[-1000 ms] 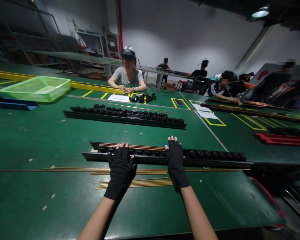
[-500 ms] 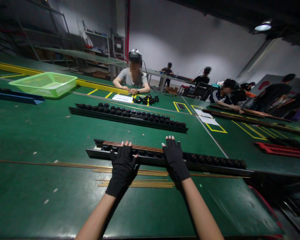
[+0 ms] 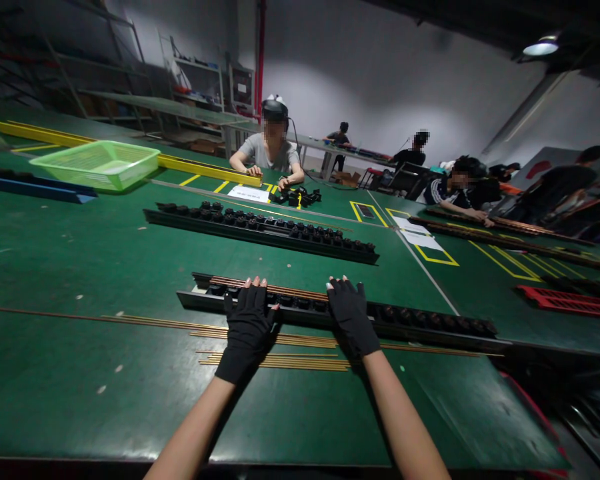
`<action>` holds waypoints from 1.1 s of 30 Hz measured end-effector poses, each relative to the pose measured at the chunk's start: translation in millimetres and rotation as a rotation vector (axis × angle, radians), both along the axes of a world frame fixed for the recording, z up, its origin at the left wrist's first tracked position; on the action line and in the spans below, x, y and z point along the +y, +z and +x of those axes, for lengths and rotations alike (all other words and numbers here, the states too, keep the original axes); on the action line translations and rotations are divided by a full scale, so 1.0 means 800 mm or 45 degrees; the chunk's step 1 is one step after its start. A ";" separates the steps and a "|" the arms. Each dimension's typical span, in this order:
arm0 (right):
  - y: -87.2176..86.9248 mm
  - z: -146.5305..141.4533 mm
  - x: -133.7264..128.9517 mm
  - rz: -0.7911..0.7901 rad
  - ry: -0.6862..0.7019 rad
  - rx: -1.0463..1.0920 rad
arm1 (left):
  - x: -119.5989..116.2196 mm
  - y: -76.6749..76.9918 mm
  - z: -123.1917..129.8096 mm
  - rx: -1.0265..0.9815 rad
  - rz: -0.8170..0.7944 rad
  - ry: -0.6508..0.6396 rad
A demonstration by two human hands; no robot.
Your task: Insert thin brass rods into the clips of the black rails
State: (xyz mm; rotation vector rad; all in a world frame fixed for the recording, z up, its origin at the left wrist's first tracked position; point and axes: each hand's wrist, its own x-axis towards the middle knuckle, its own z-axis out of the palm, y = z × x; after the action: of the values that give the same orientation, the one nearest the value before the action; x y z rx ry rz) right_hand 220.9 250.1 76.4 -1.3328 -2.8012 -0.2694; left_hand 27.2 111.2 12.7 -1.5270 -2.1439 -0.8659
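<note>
Left hand (image 3: 247, 331) and right hand (image 3: 350, 317) | both open, flat, fingerless-gloved | on black knobbed rack (image 3: 430, 321) | brass rods (image 3: 270, 288) seated along part (right end bare) | loose brass rods (image 3: 275, 360) left on green mat (image 3: 80, 400)

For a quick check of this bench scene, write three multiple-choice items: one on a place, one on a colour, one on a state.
1. Where do the left hand and right hand rest? A on a paper sheet; B on the rods in the black rack; C on the red tray.
2. What colour is the basket? A red; B blue; C green.
3. The gloves show: A bare fingertips; B fully covered fingers; C nothing, lying off the hands.

1 B: both palms lie across the rack. 2 C: its mesh is bright green. 3 A: fingertips poke out.
</note>
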 end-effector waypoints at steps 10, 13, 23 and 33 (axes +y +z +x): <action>0.039 -0.019 0.018 0.107 0.085 0.136 | 0.005 -0.006 -0.003 0.025 0.077 0.043; 0.029 -0.038 0.017 0.117 0.001 0.226 | 0.006 -0.006 -0.003 0.014 0.063 0.056; 0.003 -0.053 0.017 -0.127 0.029 0.092 | 0.009 -0.005 -0.001 -0.011 0.057 0.073; 0.033 -0.054 -0.002 -0.106 0.039 -0.068 | 0.011 -0.007 -0.002 -0.048 0.053 0.077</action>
State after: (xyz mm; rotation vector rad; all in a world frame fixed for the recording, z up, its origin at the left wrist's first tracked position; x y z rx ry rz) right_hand 177.5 248.5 102.6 -1.3168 -2.9048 -0.1923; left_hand 25.6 119.7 6.7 -1.4290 -2.1731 -0.9197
